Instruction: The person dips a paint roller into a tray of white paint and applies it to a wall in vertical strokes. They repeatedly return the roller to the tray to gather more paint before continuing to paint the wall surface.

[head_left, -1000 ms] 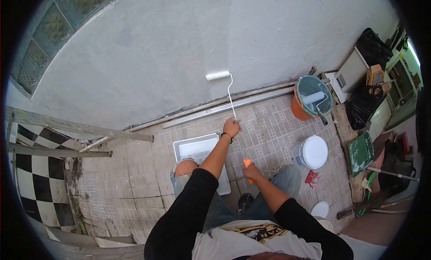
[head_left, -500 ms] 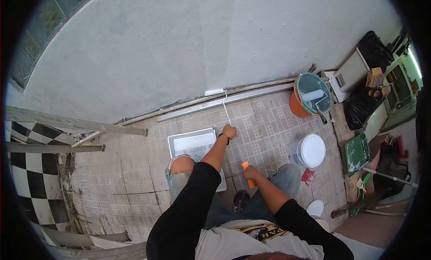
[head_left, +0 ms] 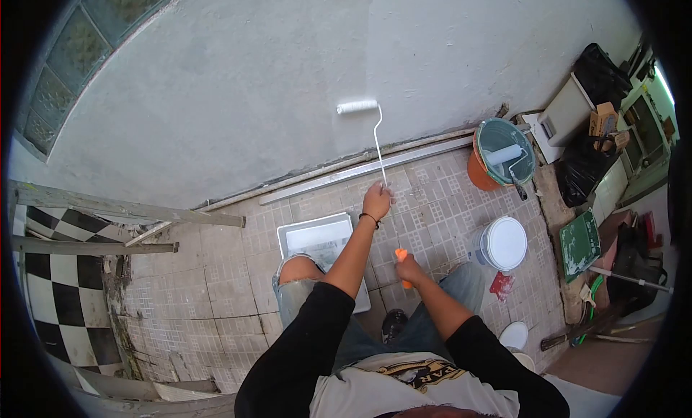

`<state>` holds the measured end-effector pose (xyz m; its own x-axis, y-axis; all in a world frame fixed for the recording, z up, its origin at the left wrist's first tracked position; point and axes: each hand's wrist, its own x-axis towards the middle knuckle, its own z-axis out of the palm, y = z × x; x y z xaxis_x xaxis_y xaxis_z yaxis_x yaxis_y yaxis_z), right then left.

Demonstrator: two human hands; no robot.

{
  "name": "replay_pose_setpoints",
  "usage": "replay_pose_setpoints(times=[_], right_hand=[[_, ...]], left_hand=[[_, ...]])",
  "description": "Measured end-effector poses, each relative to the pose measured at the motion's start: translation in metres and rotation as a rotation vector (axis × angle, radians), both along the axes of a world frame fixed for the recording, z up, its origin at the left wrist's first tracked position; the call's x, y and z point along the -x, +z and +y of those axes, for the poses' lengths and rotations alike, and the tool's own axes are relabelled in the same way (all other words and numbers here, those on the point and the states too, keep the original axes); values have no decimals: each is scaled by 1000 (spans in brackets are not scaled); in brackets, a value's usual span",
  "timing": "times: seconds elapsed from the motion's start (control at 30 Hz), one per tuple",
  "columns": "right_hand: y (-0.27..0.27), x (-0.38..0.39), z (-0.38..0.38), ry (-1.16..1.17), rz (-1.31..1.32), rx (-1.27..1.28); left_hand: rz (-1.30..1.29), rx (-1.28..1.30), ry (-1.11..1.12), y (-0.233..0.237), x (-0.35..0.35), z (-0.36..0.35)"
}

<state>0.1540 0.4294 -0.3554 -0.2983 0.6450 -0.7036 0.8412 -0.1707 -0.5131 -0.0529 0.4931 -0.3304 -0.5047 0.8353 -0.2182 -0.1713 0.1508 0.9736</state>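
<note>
A long-handled paint roller (head_left: 358,107) with a white sleeve meets the lower part of the grey-white wall (head_left: 274,79). My left hand (head_left: 377,200) is closed round its thin white rod, partway up. Lower down, my right hand (head_left: 409,269) grips the orange handle (head_left: 401,256). Left of the rod, a white paint tray (head_left: 317,230) with white paint lies on the tiled floor, partly covered by my left knee and arm.
An orange bucket (head_left: 478,170) holding a second roller (head_left: 502,155) stands by the wall. Nearer are a lidded white paint tub (head_left: 504,243) and a green tray (head_left: 579,246). A metal bar (head_left: 324,178) runs along the wall's foot. Wooden beams (head_left: 137,207) jut in at left.
The roller head has moved up the wall from near its base and slightly right. Both hands have gone up and slightly right with it, still gripping. The view has shifted slightly.
</note>
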Motion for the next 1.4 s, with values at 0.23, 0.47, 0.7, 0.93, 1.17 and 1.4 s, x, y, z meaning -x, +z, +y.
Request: replay_pose_setpoints(times=[0.23,0.47,0.7,0.93,1.17,1.4], right_hand=[[47,15,42,124,221,-394],[157,36,73,165,329,-573],[148,55,58,150,398,-552],[43,20,41,109,259,-436],[-8,-10,28,84,72,-272],[-55,-34,21,236,-152,-83]], left_hand=[[189,-222,-53,107,28,32],[375,-382,-1,200,6,24],[228,-326,31,202,11,26],[602,-64,36,88,35,36],[287,61,-11,8,-2,19],[133,213,91,-41,-24,7]])
